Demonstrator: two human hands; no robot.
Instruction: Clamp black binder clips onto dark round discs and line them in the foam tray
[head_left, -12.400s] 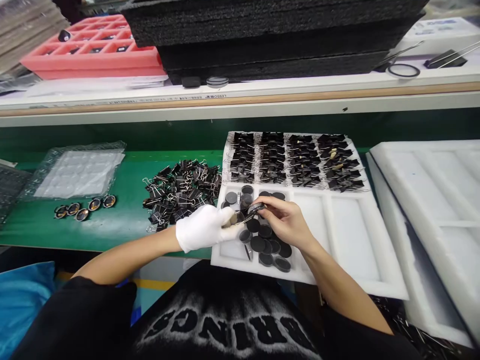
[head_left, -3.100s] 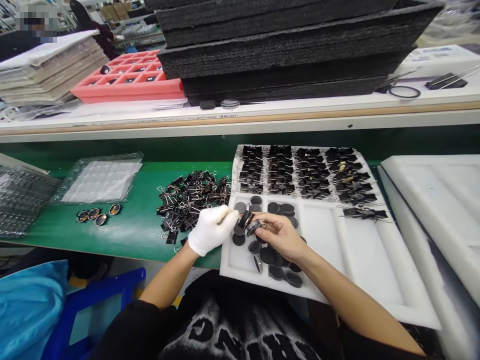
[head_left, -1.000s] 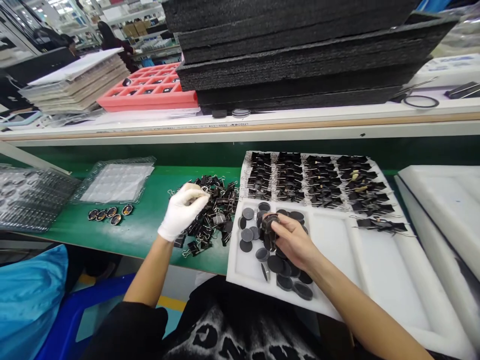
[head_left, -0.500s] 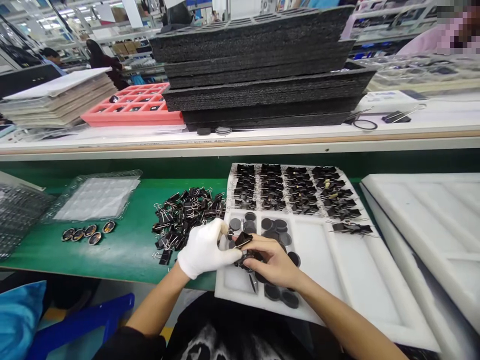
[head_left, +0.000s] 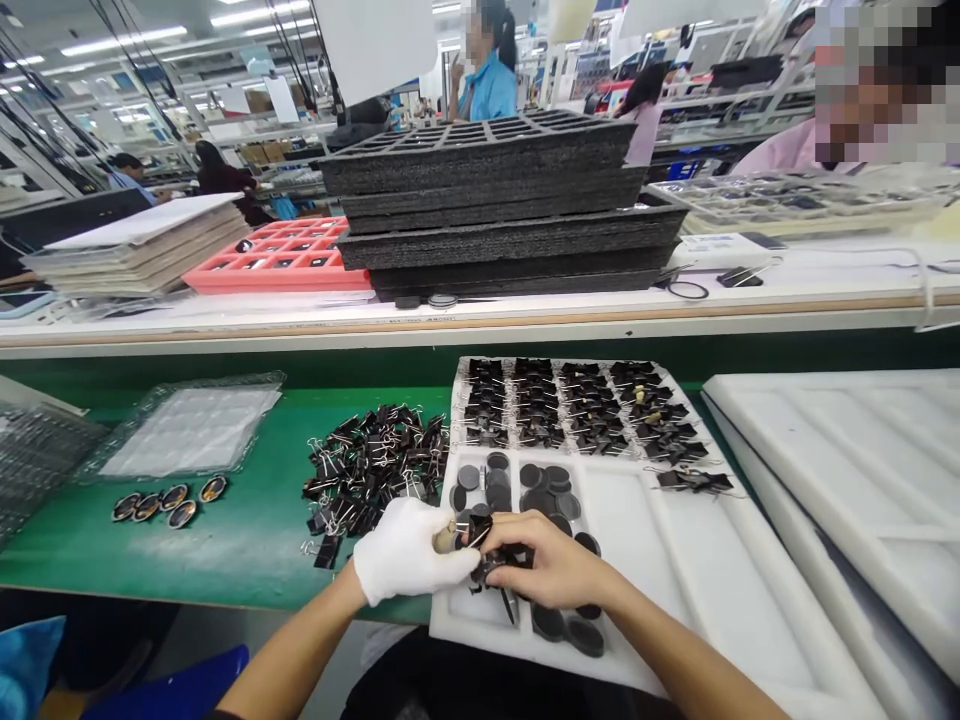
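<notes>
My left hand (head_left: 412,552), in a white glove with bare fingertips, is closed on a dark clipped part (head_left: 484,560) above the white foam tray (head_left: 630,520). My bare right hand (head_left: 544,560) grips the same part from the right, thumb and fingers around it. A black binder clip (head_left: 478,528) sits at the part's top between both hands. Round dark discs (head_left: 551,480) lie in the tray's compartments behind and beside the hands. Rows of clipped black parts (head_left: 536,400) stand at the tray's far side. A heap of binder clips (head_left: 375,460) lies left of the tray.
Several round parts (head_left: 180,505) and a clear plastic tray (head_left: 191,425) lie on the green table (head_left: 247,550) at left. More white foam trays (head_left: 832,440) rest at right. Black trays (head_left: 487,180) and a red tray (head_left: 277,260) stand on the shelf. People are beyond.
The camera view has tilted up, so the shelf and more people show. Both hands stay together on the part, with the clip now more upright between them.
</notes>
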